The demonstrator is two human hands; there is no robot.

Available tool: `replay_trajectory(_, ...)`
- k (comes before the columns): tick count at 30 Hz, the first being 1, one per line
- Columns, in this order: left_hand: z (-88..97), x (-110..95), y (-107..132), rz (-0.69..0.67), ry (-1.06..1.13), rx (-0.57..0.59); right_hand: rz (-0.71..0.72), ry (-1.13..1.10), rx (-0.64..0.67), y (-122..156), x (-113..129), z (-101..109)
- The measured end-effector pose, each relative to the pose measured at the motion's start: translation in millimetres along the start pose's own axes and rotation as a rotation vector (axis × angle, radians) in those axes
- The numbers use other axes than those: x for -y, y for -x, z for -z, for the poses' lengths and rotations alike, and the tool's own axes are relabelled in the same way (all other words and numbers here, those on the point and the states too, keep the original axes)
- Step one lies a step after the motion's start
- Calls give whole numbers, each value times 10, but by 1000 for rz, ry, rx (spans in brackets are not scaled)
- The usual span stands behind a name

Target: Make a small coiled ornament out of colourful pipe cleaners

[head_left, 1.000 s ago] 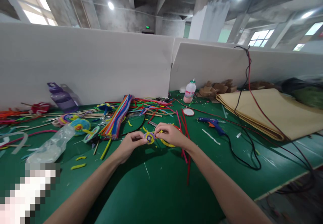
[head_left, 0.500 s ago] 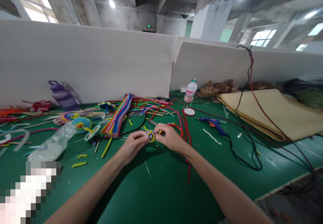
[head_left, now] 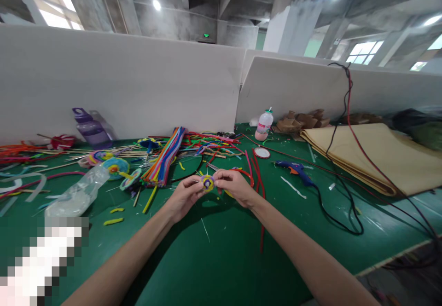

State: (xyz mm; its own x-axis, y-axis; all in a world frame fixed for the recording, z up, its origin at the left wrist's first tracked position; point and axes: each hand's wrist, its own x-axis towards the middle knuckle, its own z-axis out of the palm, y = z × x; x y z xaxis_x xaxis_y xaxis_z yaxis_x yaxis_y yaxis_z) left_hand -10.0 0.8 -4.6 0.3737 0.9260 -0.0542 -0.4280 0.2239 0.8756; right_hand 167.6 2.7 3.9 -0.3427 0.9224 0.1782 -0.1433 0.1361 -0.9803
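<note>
A small round pipe cleaner disc (head_left: 207,184), yellow and purple with a pale middle, is held up over the green table in front of me. My left hand (head_left: 185,198) pinches its left edge between thumb and fingers. On the opposite side, my right hand (head_left: 238,188) has its fingertips closed at the disc's right edge. A bit of yellow pipe cleaner (head_left: 228,193) shows below the right fingers; whether it joins the disc I cannot tell. Behind the hands lies a thick bundle of coloured pipe cleaners (head_left: 166,156).
A blue glue gun (head_left: 297,171) with a black cord lies to the right, near folded tan paper (head_left: 348,158). Red pipe cleaners (head_left: 258,177) lie beside my right hand. A purple bottle (head_left: 90,129), a pink-and-clear bottle (head_left: 264,125) and a clear plastic bag (head_left: 78,193) stand or lie around.
The view has shifted slightly, so the table things appear a little to the right. My right fingers have shifted a little at the disc, and more yellow shows below them.
</note>
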Motion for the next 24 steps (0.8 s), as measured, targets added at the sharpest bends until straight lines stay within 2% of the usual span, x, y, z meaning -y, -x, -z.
replay_trajectory(4, -77, 38, 15, -24, -74, -24, 20, 60, -88, -14, -23, -5)
replay_trajectory(10, -119, 56, 18, -170, -247, -118, 268, 451, -178, 31, 84, -52)
replay_trajectory(15, -117, 70, 20, -191, -263, -95, 329, 619, -247, 63, 148, -119)
replay_trajectory(19, -137, 81, 28, -149, -142, -75, 247, 542, -252, 57, 151, -155)
replay_trajectory(24, -137, 70, 7, -53, 19, -33, 95, 197, -223, 33, 94, -183)
